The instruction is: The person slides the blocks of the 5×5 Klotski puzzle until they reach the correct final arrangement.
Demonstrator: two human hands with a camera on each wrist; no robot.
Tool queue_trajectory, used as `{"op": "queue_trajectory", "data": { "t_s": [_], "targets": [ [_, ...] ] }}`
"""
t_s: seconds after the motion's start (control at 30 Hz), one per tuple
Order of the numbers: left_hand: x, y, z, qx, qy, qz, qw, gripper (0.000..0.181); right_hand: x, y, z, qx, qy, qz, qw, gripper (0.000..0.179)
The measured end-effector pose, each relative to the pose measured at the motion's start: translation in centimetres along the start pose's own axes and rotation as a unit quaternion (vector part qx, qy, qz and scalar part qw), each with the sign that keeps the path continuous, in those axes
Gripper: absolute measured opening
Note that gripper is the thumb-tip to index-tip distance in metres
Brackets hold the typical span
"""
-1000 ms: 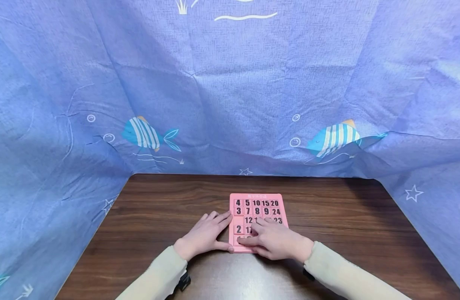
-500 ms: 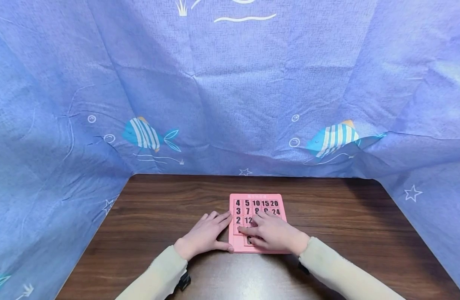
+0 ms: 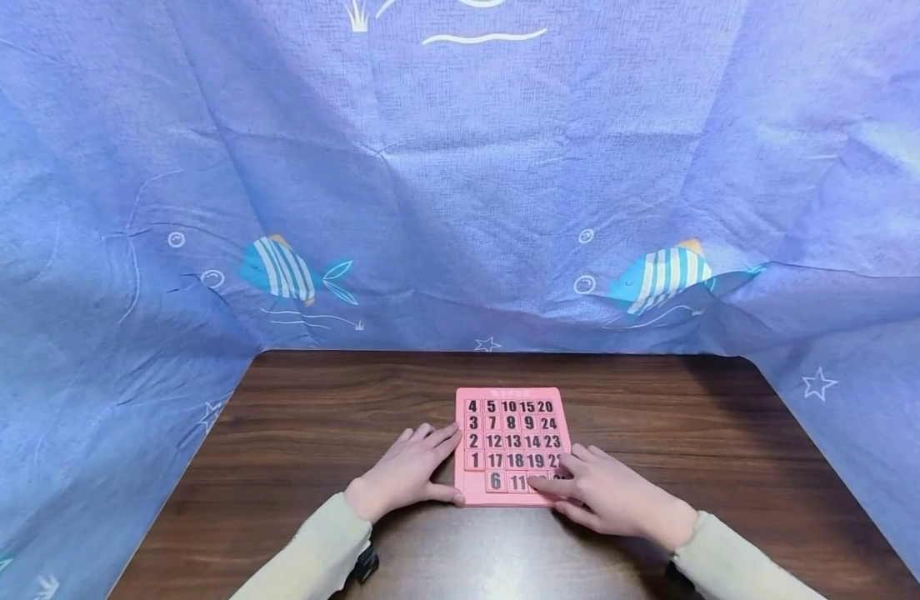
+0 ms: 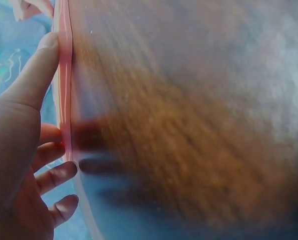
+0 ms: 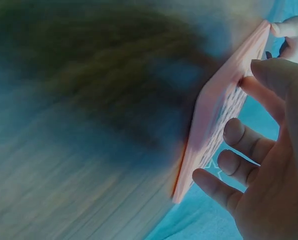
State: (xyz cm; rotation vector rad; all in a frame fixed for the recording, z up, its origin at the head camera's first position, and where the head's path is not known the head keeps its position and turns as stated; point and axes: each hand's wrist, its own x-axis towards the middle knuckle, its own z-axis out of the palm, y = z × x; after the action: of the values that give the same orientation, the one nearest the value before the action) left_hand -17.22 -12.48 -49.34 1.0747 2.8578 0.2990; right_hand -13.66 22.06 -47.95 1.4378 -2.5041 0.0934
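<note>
A pink sliding number puzzle (image 3: 497, 500) lies flat on the table. Black numbers mark its tiles, and the bottom-left cell is vacant, below tile 1 (image 3: 474, 460) and left of tile 6 (image 3: 495, 481). My left hand (image 3: 409, 471) rests against the puzzle's left side, thumb near the lower corner and fingertips higher up. The left wrist view shows its thumb (image 4: 34, 70) on the pink side edge (image 4: 65, 90). From the right, my right hand (image 3: 613, 493) reaches over the lower right corner, index fingertip on the bottom row just right of tile 11 (image 3: 517, 482), partly hiding the tiles there.
The dark wood-grain table (image 3: 340, 383) extends around the puzzle on all sides. Behind and beside it hangs a blue cloth (image 3: 460, 200) printed with striped fish. Black wrist straps (image 3: 366, 565) show below the pale sleeves (image 3: 310, 546).
Tiles 2 and 1 have moved up the left column, leaving the gap at bottom left. My right hand has drawn back from that column to the lower right; my left hand stays put.
</note>
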Motion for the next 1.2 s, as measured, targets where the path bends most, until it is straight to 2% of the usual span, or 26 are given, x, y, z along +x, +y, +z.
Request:
{"op": "queue_trajectory", "data": {
  "t_s": [0.13, 0.3, 0.57, 0.73, 0.83, 1.07, 1.2],
  "targets": [
    [-0.1, 0.0, 0.1, -0.003, 0.0, -0.003, 1.0, 0.097, -0.3, -0.2, 0.1, -0.009, 0.012, -0.004, 0.9999, 0.044],
    [0.0, 0.0, 0.1, 0.0, 0.0, -0.002, 1.0, 0.097, 0.6, -0.7, 0.3, -0.014, 0.025, -0.015, 0.9995, 0.045],
    [0.0, 0.2, -0.1, -0.001, -0.006, 0.0, 1.0, 0.097, 1.9, -1.4, 0.8, -0.018, 0.015, -0.018, 0.9996, 0.048],
    [0.0, 0.1, -0.1, -0.005, -0.005, -0.003, 1.0, 0.097, 1.9, -1.4, 0.6, -0.017, 0.011, -0.01, 0.9997, 0.049],
    [0.0, 0.1, -0.1, -0.002, -0.003, -0.002, 1.0, 0.097, 1.7, -0.8, 0.5, -0.001, 0.001, 0.015, 0.9999, 0.048],
    [-0.1, 0.0, -0.1, 0.001, -0.003, -0.003, 1.0, 0.096, 0.7, 2.7, 0.4, 0.03, -0.027, 0.135, 0.99, 0.044],
    [0.0, 0.1, -0.2, -0.004, -0.009, -0.003, 0.9999, 0.096, -0.5, 3.9, 0.1, 0.029, -0.038, 0.148, 0.9878, 0.04]
  ]
}}
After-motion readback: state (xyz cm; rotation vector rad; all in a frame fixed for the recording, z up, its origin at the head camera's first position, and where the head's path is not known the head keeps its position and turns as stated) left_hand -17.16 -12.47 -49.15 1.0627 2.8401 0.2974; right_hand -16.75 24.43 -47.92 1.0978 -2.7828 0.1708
